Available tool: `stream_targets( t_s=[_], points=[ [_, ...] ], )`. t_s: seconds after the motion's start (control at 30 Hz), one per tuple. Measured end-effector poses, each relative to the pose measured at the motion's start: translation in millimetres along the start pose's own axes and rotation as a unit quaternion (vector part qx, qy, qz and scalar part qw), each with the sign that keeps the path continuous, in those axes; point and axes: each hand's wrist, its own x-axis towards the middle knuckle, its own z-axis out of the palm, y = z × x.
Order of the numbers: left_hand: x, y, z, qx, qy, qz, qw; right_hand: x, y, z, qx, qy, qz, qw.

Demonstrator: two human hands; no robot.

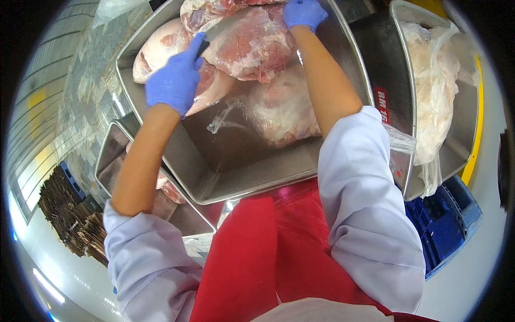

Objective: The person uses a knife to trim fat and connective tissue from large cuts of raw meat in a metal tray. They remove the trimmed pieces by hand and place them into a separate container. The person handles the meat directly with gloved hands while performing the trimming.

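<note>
My left hand (174,83), in a blue glove, is closed around a knife (203,48); its dark handle shows beside my forefinger, and a grey blade seems to lie along the meat. My right hand (304,14), gloved the same way, is closed on the far right edge of a large raw piece of meat (252,45), fingertips partly hidden. That piece rests on other meat in a deep steel bin (241,185). A pale, skin-covered cut (161,48) lies left of it, another piece (287,110) nearer me, and more meat (206,13) at the far side.
On the right, a second steel bin (410,96) holds pale meat (434,91) under clear plastic. Below it sits a blue crate (445,220). At lower left, another steel bin (110,155) contains meat pieces. Stacked brown cardboard (70,209) stands farther left.
</note>
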Motion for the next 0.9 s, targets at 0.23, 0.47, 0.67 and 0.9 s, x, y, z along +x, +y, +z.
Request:
stream_targets(
  t_s=[0.23, 0.47, 0.67, 0.9],
  points=[
    [9, 15, -19, 0.072, -0.013, 0.032, 0.997, 1, -4, -4, 0.044, -0.021, 0.036, 0.998],
    [10, -7, 61, -0.017, 0.017, -0.013, 1.0, -2, -16, -13, -0.021, -0.064, 0.037, 0.997],
    [29, -19, 106, -0.028, 0.052, -0.019, 0.998, -1, -15, -12, -0.05, -0.057, 0.033, 0.997],
    [34, -40, 117, -0.036, 0.077, 0.007, 0.996, 2, -19, -7, -0.063, -0.027, 0.002, 0.998]
  ],
)
